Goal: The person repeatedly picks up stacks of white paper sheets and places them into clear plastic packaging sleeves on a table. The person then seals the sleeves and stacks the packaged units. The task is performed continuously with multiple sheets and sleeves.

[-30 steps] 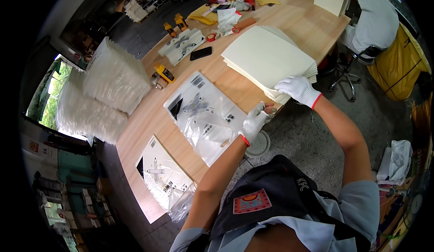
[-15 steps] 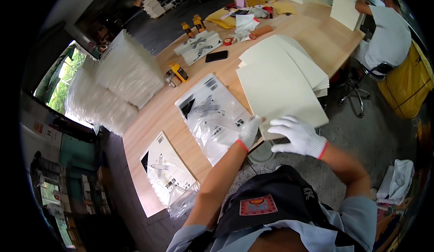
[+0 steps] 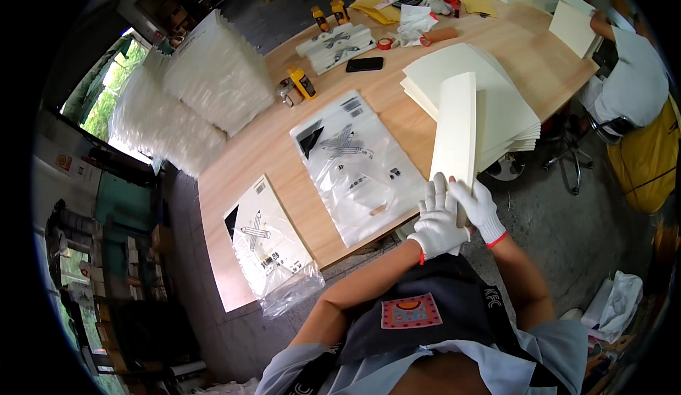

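A cream card sheet or thin bundle (image 3: pixel 456 129), seen as a narrow strip, stands tilted over the table's near edge. My right hand (image 3: pixel 481 210), in a white knit glove, is closed on its lower right side with the thumb across the front. My left hand (image 3: pixel 438 225), gloved too, lies against the lower left part, palm showing and fingers stretched out. Behind is a fanned stack of cream sheets (image 3: pixel 507 104). Left of my hands lies a clear printed plastic bag (image 3: pixel 362 164). Another bag with a cream sheet inside (image 3: pixel 266 242) lies farther left.
Tall stacks of clear-wrapped material (image 3: pixel 216 76) stand at the left. A yellow bottle (image 3: pixel 301 81), a black phone (image 3: pixel 364 64), red tape (image 3: pixel 384 43) and printed bags (image 3: pixel 337 47) lie farther back. A person (image 3: pixel 631 76) sits at the far right, handling a cream sheet (image 3: pixel 573 26).
The top cream sheet has come off the stack and turned to a narrow strip. My right hand now grips its side; my left hand has moved right, from the bag's corner to the sheet.
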A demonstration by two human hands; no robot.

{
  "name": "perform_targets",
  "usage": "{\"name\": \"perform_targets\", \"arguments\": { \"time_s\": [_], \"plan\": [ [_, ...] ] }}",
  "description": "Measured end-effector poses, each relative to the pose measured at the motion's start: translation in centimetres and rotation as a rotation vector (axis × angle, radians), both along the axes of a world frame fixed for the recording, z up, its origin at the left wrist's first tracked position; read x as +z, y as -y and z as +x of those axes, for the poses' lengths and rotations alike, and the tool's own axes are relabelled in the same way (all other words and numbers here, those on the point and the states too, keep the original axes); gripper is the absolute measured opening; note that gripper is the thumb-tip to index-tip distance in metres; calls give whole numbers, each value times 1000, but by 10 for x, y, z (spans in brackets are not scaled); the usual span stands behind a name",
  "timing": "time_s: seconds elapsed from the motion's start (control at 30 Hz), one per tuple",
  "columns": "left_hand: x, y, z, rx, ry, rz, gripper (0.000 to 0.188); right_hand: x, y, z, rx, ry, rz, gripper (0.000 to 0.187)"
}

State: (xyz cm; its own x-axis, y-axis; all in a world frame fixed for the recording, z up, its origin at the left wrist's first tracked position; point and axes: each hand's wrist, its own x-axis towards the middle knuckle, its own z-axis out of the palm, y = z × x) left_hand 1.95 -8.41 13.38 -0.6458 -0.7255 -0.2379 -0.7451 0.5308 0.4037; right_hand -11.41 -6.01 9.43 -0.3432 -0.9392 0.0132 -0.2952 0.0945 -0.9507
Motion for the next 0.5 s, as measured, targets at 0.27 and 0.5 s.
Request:
{"name": "perform_targets", "arguments": {
  "time_s": [0.27, 0.5],
  "plan": [
    [20, 68, 112, 347, -507, -787, 68, 42, -49, -17, 220, -421, -11, 26],
    [-6, 141, 167, 284, -809, 17, 46, 31, -42, -6, 538, -1065, -199, 21]
  ]
}}
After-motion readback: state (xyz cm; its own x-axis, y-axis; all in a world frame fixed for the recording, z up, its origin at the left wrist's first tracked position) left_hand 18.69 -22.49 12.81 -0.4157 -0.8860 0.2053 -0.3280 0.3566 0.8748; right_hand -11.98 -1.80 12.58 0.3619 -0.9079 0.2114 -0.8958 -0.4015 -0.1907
